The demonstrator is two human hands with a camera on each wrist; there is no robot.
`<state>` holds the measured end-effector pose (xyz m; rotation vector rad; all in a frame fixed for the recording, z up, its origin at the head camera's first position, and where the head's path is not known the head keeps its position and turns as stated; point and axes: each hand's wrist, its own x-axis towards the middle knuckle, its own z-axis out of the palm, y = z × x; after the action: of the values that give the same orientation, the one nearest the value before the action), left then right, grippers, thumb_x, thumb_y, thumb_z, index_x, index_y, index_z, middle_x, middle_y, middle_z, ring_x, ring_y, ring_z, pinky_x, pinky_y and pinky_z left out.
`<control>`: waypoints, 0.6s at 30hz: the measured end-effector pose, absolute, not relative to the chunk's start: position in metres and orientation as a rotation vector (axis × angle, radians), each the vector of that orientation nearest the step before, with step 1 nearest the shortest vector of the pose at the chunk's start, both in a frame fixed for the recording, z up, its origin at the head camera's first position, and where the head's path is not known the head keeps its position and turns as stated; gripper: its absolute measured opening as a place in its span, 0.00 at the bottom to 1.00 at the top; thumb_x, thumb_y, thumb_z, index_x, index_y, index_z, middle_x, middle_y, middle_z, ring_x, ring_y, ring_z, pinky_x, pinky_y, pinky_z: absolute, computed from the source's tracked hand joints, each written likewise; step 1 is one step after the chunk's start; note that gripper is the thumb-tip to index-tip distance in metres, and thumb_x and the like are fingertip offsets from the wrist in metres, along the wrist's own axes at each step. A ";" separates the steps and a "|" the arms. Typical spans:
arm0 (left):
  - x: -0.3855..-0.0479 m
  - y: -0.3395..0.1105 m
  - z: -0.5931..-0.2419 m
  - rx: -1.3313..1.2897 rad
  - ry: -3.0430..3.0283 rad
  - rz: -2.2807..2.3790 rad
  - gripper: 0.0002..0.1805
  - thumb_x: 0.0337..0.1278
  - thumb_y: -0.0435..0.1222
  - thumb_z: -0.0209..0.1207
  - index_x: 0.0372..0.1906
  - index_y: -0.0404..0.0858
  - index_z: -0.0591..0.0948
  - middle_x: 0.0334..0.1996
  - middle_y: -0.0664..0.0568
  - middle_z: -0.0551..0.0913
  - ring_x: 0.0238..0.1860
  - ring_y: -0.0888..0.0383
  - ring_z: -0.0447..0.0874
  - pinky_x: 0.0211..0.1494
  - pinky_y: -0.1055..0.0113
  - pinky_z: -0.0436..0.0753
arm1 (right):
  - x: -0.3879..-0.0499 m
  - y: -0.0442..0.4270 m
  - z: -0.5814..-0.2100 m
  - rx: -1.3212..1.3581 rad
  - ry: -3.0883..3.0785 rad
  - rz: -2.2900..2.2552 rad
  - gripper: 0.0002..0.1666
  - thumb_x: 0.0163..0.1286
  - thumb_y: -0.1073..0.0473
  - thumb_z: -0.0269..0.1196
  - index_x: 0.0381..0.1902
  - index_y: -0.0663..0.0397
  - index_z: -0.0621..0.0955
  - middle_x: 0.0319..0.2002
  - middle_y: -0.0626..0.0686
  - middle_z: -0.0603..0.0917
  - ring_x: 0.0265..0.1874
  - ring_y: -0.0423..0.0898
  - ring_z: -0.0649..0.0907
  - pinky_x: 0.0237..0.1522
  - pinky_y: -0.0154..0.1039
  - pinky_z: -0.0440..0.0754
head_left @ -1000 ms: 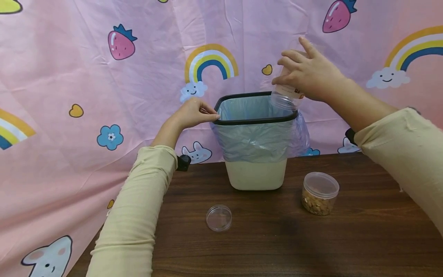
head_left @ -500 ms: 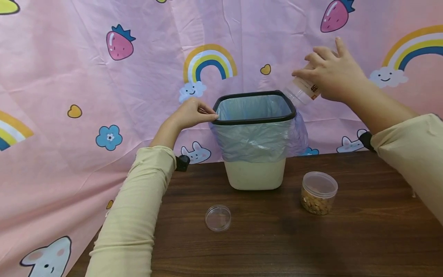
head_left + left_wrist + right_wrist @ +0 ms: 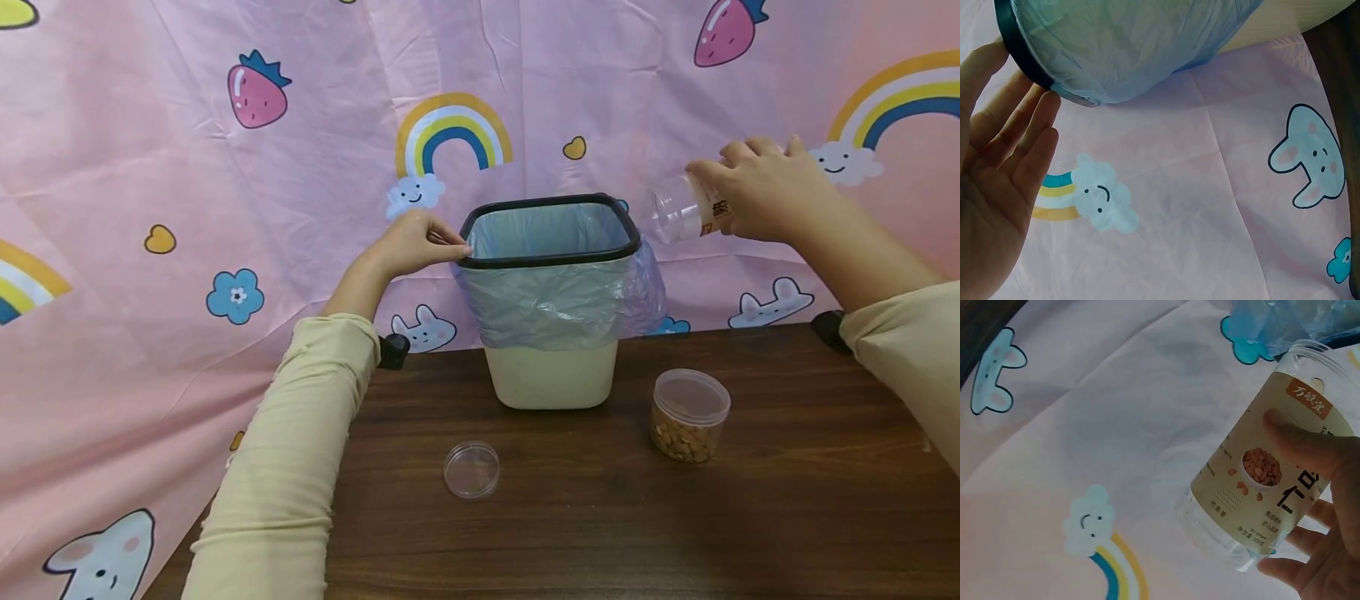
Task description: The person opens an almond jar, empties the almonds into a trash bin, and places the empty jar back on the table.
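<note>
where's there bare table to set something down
Bare table: between the lid and the tub, in front of both, and right of the tub toward the right sleeve. Crowded: around the bin, with the left hand on its rim and the right hand holding a jar beside it.

Pink printed cloth (image 3: 322, 150), dark wooden surface (image 3: 570, 525)

Wearing pale yellow sleeves (image 3: 262, 492), creased, with stray threads, and a small black device (image 3: 393, 352) beside each cuff (image 3: 348, 331).
</note>
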<state>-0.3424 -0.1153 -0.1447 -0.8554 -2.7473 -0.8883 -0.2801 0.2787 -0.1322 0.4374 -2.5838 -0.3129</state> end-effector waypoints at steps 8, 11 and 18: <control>-0.343 -0.116 -0.145 -0.847 -2.747 -0.868 0.15 0.54 0.39 0.62 0.41 0.32 0.84 0.38 0.43 0.83 0.43 0.51 0.78 0.46 0.57 0.75 | -0.281 0.295 -0.149 0.384 -2.674 -0.227 0.47 0.49 0.56 0.71 0.63 0.60 0.60 0.50 0.74 0.66 0.49 0.74 0.65 0.45 0.70 0.63; -0.343 -0.116 -0.145 -0.852 -2.745 -0.867 0.15 0.53 0.38 0.62 0.41 0.31 0.84 0.38 0.43 0.83 0.43 0.51 0.78 0.46 0.57 0.75 | -0.282 0.302 -0.156 0.395 -2.684 -0.182 0.47 0.50 0.56 0.70 0.62 0.63 0.59 0.48 0.75 0.67 0.47 0.74 0.67 0.44 0.68 0.65; -0.343 -0.115 -0.145 -0.866 -2.737 -0.857 0.15 0.53 0.38 0.62 0.41 0.31 0.84 0.37 0.43 0.83 0.42 0.51 0.79 0.45 0.58 0.75 | -0.283 0.317 -0.173 0.312 -2.765 -0.031 0.46 0.55 0.51 0.66 0.62 0.64 0.55 0.43 0.74 0.67 0.37 0.69 0.72 0.33 0.62 0.71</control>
<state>-0.3433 -0.1152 -0.1452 -0.8655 -2.7366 -0.8571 -0.2828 0.3168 -0.1732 0.3122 -2.7651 -0.0306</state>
